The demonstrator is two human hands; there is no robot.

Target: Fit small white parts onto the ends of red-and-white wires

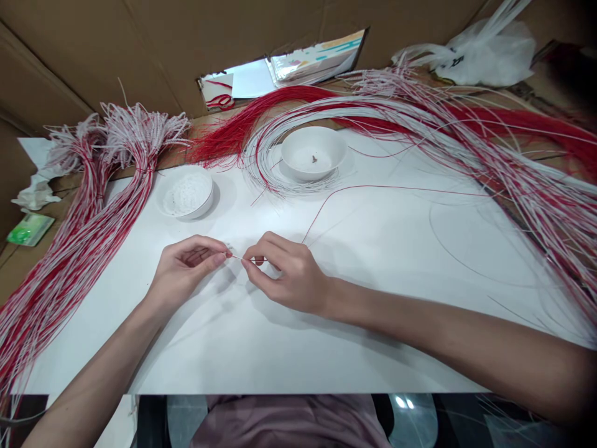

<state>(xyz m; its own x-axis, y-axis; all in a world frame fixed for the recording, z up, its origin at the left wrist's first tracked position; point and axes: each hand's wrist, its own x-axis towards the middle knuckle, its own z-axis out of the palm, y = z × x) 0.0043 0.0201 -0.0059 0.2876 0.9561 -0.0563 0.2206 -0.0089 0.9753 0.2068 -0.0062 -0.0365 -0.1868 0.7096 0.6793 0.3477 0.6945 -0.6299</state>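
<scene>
My left hand (189, 267) pinches the end of a thin strand between thumb and forefinger. A short gap away, my right hand (291, 270) pinches the same stretch, which looks pale with some red at the fingertips. From behind my right hand a thin red cord (336, 190) curves up and runs off to the right over the white tabletop (326, 354). A faint pale strand also lies beside it. Whether the two colours are joined at my fingertips is too small to tell. Both hands are just above the tabletop, near its middle.
A white bowl (203, 208) with small white bits stands beyond my left hand. Another white bowl (321, 174) sits on coiled white strands. Tied red-and-white cord bundles (116, 193) lie left; loose red strands (280, 99) and mixed cords (513, 149) lie behind and right. Cardboard (140, 50) walls the back.
</scene>
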